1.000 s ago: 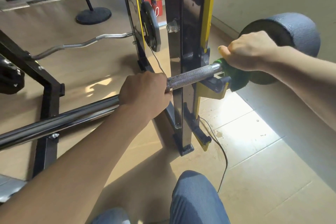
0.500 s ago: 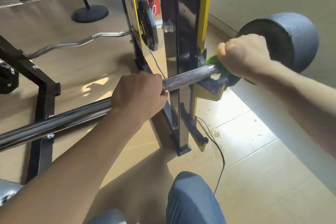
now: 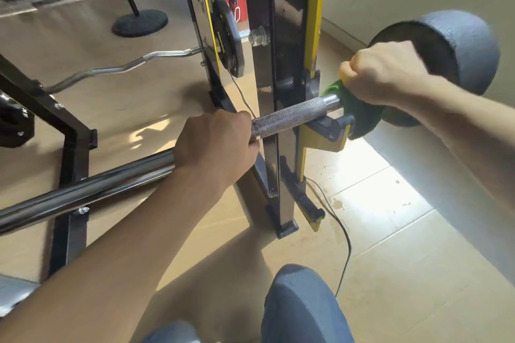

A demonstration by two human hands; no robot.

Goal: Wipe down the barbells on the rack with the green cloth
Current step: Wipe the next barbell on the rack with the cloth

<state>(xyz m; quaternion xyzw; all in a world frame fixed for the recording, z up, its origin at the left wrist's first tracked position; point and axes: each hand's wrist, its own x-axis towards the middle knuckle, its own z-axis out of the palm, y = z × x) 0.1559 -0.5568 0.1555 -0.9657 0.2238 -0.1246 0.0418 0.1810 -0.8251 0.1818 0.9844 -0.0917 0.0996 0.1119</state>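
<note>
A chrome barbell [image 3: 289,117] with a knurled grip lies across the rack's black and yellow hook [image 3: 328,131], running from the lower left up to a black round weight [image 3: 459,44] at the right. My left hand [image 3: 214,145] grips the bar just left of the knurled section. My right hand [image 3: 384,78] holds the green cloth [image 3: 359,114] wrapped round the bar between the hook and the weight. Part of the cloth hangs below the bar.
The black rack upright [image 3: 267,64] stands behind the bar. A curl bar [image 3: 125,67] and a black plate [image 3: 228,42] hang further back. A thin cable [image 3: 345,237] trails over the tiled floor. My knee [image 3: 303,303] is at the bottom.
My right hand with the cloth slid a little left along the bar towards the hook, then back right and upward. My left hand kept its grip.
</note>
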